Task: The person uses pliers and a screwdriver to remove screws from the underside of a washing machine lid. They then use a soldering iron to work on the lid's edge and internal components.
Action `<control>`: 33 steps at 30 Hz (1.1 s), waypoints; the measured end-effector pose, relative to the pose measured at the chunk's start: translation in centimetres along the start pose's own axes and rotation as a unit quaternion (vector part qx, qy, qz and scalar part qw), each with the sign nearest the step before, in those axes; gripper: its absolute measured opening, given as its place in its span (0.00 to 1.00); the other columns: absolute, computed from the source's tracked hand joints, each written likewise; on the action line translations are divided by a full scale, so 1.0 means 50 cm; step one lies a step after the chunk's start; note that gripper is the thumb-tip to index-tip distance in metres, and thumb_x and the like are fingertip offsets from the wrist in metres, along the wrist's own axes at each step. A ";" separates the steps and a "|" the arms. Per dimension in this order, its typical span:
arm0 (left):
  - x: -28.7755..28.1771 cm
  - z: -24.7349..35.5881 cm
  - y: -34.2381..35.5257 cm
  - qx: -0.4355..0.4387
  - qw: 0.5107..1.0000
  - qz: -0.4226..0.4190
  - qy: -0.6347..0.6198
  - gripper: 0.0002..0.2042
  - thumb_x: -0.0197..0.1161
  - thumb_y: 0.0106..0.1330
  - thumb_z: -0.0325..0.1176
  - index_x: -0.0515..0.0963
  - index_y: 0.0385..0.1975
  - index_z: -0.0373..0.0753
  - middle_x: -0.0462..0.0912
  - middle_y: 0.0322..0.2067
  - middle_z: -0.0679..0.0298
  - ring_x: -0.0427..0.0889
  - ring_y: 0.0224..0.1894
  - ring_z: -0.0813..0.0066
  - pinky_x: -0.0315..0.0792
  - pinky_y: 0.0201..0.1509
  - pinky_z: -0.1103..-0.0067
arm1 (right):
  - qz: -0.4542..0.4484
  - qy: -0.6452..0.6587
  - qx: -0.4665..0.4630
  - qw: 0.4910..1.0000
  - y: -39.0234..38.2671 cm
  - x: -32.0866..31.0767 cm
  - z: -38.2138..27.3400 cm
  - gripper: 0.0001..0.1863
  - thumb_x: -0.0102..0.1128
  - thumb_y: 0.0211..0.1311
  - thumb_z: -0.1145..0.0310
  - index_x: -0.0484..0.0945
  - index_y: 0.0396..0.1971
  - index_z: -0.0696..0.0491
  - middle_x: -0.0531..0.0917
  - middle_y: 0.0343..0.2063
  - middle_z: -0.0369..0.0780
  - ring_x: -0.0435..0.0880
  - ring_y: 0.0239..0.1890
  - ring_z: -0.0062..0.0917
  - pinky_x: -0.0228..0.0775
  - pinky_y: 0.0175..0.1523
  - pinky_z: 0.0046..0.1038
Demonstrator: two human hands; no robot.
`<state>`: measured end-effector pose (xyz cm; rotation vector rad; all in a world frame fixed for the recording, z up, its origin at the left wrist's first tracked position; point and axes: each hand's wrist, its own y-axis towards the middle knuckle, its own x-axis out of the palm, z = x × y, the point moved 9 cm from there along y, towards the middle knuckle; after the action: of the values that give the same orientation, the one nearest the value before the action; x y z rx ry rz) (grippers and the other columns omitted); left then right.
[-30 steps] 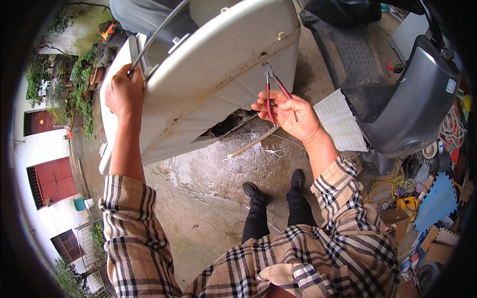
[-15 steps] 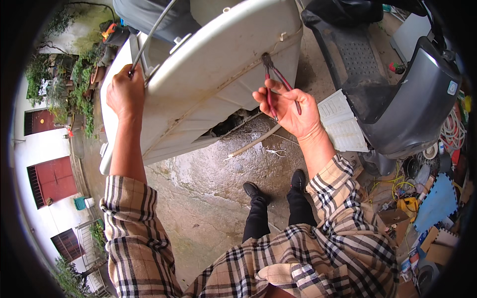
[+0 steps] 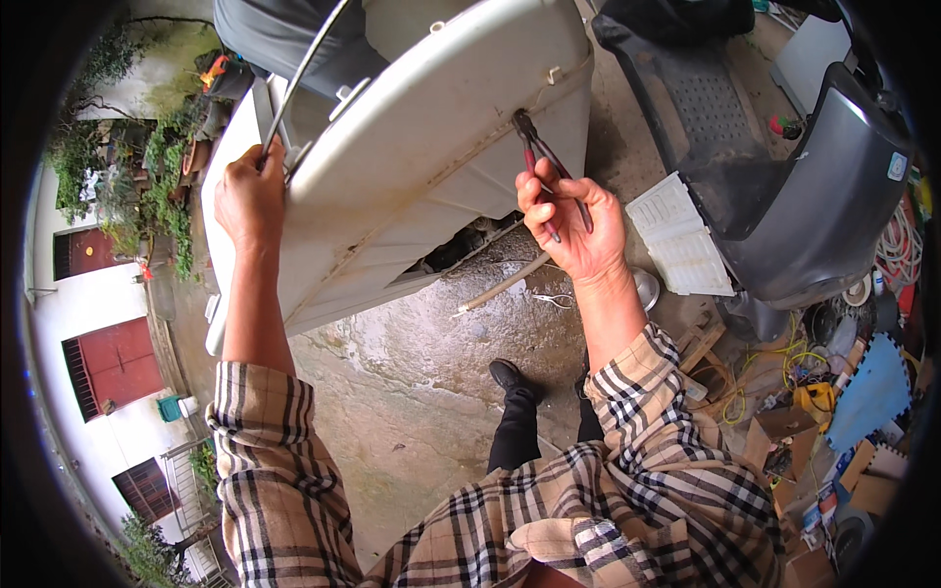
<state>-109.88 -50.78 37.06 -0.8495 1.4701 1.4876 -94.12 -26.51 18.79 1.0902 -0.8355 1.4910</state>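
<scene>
A large white appliance casing (image 3: pixel 431 147), tilted over, fills the upper middle, with a dark opening (image 3: pixel 466 245) low on its panel. At its left edge my left hand (image 3: pixel 252 199) is closed around a long, thin grey rod (image 3: pixel 299 80) that slants up out of view. My right hand (image 3: pixel 578 223), palm up, grips a pair of red-handled pliers (image 3: pixel 530 157), fingers wrapped round the handles. The dark jaws touch the casing at a rust-stained seam. Whether they pinch anything there is too small to tell.
A person's grey-clothed leg (image 3: pixel 294 44) is behind the casing. Below lie a pale hose (image 3: pixel 500 286) and a thin white piece (image 3: pixel 555 300) on wet concrete (image 3: pixel 392 392). To the right stand a dark scooter (image 3: pixel 814 196), a white ribbed panel (image 3: pixel 676 235) and cluttered boxes (image 3: pixel 784 436).
The fingers of my right hand have curled in and the plier handles are closer together. The jaws stay at the seam. My left hand keeps its hold on the rod.
</scene>
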 end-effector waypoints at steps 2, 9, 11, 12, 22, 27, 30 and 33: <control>-0.001 0.000 -0.001 0.000 1.000 -0.001 -0.004 0.19 0.55 0.60 0.53 0.83 0.34 0.46 0.81 0.21 0.55 0.81 0.27 0.57 0.71 0.35 0.69 | -0.009 0.013 0.009 1.000 0.002 0.014 0.006 0.15 0.47 0.54 0.79 0.75 0.41 0.67 0.73 0.44 0.51 0.74 0.42 0.34 0.71 0.38 0.26; -0.017 0.019 -0.003 -0.004 1.000 -0.023 -0.015 0.18 0.56 0.60 0.50 0.83 0.34 0.43 0.81 0.24 0.52 0.81 0.30 0.54 0.72 0.37 0.69 | 0.099 -0.212 -0.048 0.971 -0.006 0.038 -0.008 0.13 0.45 0.47 0.79 0.75 0.33 0.67 0.76 0.34 0.48 0.71 0.30 0.25 0.63 0.27 0.21; -0.016 0.029 -0.002 -0.002 0.999 -0.031 -0.026 0.17 0.56 0.60 0.50 0.83 0.33 0.42 0.81 0.24 0.52 0.81 0.30 0.54 0.72 0.37 0.69 | 0.158 -0.402 -0.078 0.899 -0.016 0.041 -0.030 0.13 0.43 0.46 0.79 0.74 0.32 0.66 0.76 0.32 0.45 0.70 0.28 0.23 0.63 0.27 0.21; -0.016 0.030 -0.003 -0.010 0.999 -0.032 -0.039 0.16 0.56 0.59 0.48 0.83 0.33 0.43 0.81 0.23 0.52 0.81 0.30 0.54 0.72 0.37 0.69 | 0.190 -0.487 -0.094 0.847 -0.019 0.032 -0.047 0.13 0.40 0.45 0.80 0.74 0.30 0.65 0.74 0.25 0.41 0.69 0.24 0.21 0.62 0.25 0.21; -0.021 0.027 0.004 -0.028 0.999 -0.024 -0.025 0.16 0.57 0.59 0.47 0.82 0.36 0.43 0.82 0.26 0.54 0.81 0.33 0.55 0.72 0.40 0.68 | -0.016 -0.170 0.018 0.985 -0.004 0.050 -0.014 0.21 0.44 0.52 0.74 0.72 0.47 0.63 0.74 0.49 0.51 0.68 0.59 0.41 0.61 0.62 0.43; -0.023 0.032 0.004 -0.016 0.999 -0.013 -0.027 0.16 0.56 0.60 0.48 0.82 0.36 0.43 0.82 0.26 0.54 0.81 0.32 0.55 0.72 0.39 0.68 | 0.010 -0.150 -0.055 0.987 0.007 0.035 -0.009 0.14 0.46 0.49 0.78 0.75 0.36 0.65 0.76 0.39 0.48 0.74 0.38 0.28 0.67 0.35 0.25; -0.014 0.029 0.002 -0.008 0.999 -0.009 -0.038 0.16 0.56 0.60 0.48 0.82 0.36 0.43 0.82 0.26 0.54 0.81 0.32 0.55 0.72 0.39 0.68 | 0.142 -0.506 -0.104 0.844 -0.006 0.010 -0.051 0.08 0.45 0.45 0.79 0.73 0.25 0.62 0.75 0.32 0.43 0.73 0.27 0.25 0.66 0.29 0.26; -0.011 0.025 0.008 -0.003 0.999 -0.003 -0.033 0.17 0.56 0.60 0.48 0.82 0.36 0.43 0.82 0.26 0.54 0.81 0.32 0.54 0.72 0.39 0.68 | 0.174 -0.676 -0.142 0.701 -0.017 0.019 -0.073 0.11 0.43 0.48 0.77 0.74 0.30 0.61 0.77 0.35 0.42 0.75 0.33 0.28 0.68 0.36 0.30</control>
<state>-109.88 -49.58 37.82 -0.8002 1.4142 1.5031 -94.06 -22.66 18.40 1.8019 -2.2926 0.5086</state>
